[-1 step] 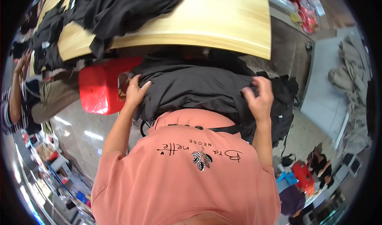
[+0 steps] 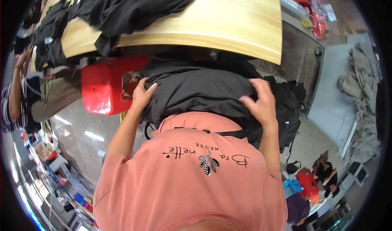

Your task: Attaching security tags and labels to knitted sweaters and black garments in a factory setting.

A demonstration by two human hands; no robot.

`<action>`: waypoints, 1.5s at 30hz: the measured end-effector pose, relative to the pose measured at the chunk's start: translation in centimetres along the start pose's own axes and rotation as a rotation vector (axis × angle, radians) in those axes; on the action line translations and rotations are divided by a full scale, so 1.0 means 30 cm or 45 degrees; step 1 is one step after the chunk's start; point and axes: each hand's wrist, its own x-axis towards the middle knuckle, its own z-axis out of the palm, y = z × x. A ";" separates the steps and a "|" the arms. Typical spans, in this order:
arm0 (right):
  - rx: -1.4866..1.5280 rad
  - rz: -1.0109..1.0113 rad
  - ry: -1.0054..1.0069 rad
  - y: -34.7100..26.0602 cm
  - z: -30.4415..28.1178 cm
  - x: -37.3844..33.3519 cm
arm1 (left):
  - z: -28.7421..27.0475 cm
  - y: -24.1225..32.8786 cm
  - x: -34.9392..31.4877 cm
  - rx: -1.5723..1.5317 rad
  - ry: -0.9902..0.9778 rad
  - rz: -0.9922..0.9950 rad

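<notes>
A black garment (image 2: 200,88) with small dark buttons along its left edge lies folded across my lap. My left hand (image 2: 141,97) rests at that buttoned edge, its thumb spread from the fingers. Some of its fingertips are hidden against the cloth. At the garment's right end is my right hand (image 2: 264,104), thumb and fingers apart and curved over the fabric. Nothing shows between them. More dark cloth (image 2: 288,108) hangs beyond the right hand.
A pale wooden table (image 2: 228,22) stands ahead, bearing a heap of black clothes (image 2: 134,10). A red plastic stool (image 2: 98,90) is at my left, near another person (image 2: 57,96). Grey cloth (image 2: 359,84) lies on a grey surface (image 2: 335,88) at right.
My right hand has moved slightly left over the garment. The left hand stays at the buttoned edge. The whole view has shifted a little.
</notes>
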 end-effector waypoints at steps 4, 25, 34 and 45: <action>-0.230 -0.198 -0.159 -0.092 0.101 0.022 | -0.012 -0.011 -0.061 -0.332 0.174 0.025; 0.586 -0.700 -0.363 -0.337 0.411 0.248 | -0.272 0.211 -0.106 -0.699 -0.375 0.326; 1.333 0.120 -0.777 -0.294 0.215 0.258 | -0.177 0.445 -0.018 -1.070 -0.545 0.367; 0.470 -0.887 0.098 -0.305 0.226 0.232 | -0.183 0.494 -0.011 -1.937 -0.917 -0.354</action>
